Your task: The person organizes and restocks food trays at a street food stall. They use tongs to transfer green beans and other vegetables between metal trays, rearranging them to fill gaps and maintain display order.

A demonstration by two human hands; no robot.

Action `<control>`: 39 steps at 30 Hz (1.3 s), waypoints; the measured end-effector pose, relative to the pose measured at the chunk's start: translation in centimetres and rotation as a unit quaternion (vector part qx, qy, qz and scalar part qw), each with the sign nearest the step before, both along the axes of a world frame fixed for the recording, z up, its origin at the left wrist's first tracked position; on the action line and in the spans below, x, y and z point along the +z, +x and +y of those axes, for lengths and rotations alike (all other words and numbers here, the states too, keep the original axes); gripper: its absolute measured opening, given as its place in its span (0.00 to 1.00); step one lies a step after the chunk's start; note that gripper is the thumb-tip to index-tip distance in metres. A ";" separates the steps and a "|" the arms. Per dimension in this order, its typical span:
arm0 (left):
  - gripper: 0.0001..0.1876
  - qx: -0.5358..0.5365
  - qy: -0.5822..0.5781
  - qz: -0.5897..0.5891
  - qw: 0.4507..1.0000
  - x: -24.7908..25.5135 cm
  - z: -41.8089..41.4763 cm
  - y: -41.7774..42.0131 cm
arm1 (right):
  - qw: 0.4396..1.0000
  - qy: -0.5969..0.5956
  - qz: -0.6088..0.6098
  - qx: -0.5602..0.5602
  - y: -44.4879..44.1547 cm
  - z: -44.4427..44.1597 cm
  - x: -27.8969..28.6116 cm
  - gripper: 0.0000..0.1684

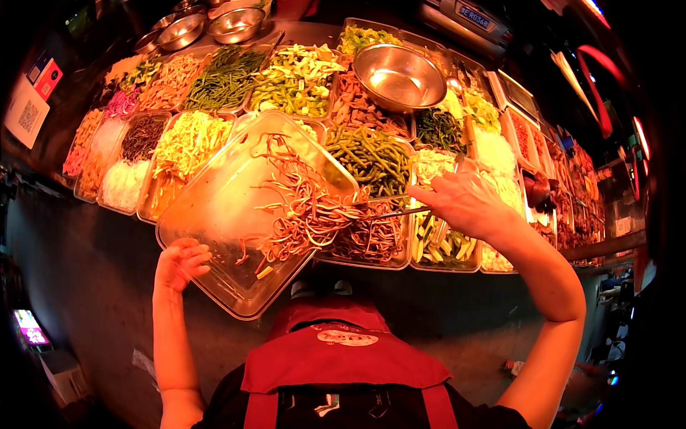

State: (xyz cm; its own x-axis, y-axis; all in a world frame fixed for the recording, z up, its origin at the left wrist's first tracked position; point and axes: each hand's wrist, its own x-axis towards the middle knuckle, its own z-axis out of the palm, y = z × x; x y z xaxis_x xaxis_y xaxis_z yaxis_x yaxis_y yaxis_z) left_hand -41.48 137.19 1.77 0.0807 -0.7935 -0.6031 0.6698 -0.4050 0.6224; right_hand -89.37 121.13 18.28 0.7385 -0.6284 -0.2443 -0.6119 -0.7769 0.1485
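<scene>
My left hand [184, 263] grips the near-left rim of a clear rectangular plastic tub [214, 204], tilted over the food display. Brown noodle-like strands [308, 209] lie in its right half; its left half shows bare plastic. My right hand [466, 201] holds a slim metal serving utensil [394, 213], probably tongs, whose far end reaches into the strands at the tub's right edge. Below that edge sits another tub of similar strands [375, 236]. Beside it, under my right hand, is a tub of cut green-and-white vegetable strips [442, 244].
Tubs of green beans [370, 158], shredded pale food [193, 139] and leafy greens crowd the counter. A steel bowl [399, 78] rests on tubs at the back; several more steel bowls [236, 24] stand back left. Printed-code cards [29, 112] are at far left.
</scene>
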 end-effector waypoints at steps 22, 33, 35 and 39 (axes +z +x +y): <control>0.04 -0.026 -0.047 0.117 0.992 -0.3 -1.0 -0.3 | 0.982 0.101 0.127 -0.093 -0.5 -1.3 -2.8 0.18; 0.15 0.028 -0.029 0.045 0.998 -1.3 -0.5 0.6 | 0.984 0.134 0.033 -0.112 3.6 -1.6 3.9 0.33; 0.16 -0.011 -0.094 0.147 0.985 -3.6 -0.3 2.0 | 0.977 0.160 0.018 -0.137 6.3 -1.1 3.8 0.37; 0.16 0.049 -0.017 -0.004 0.999 -1.4 -0.9 -0.8 | 0.987 0.117 0.039 -0.106 10.8 0.8 1.1 0.34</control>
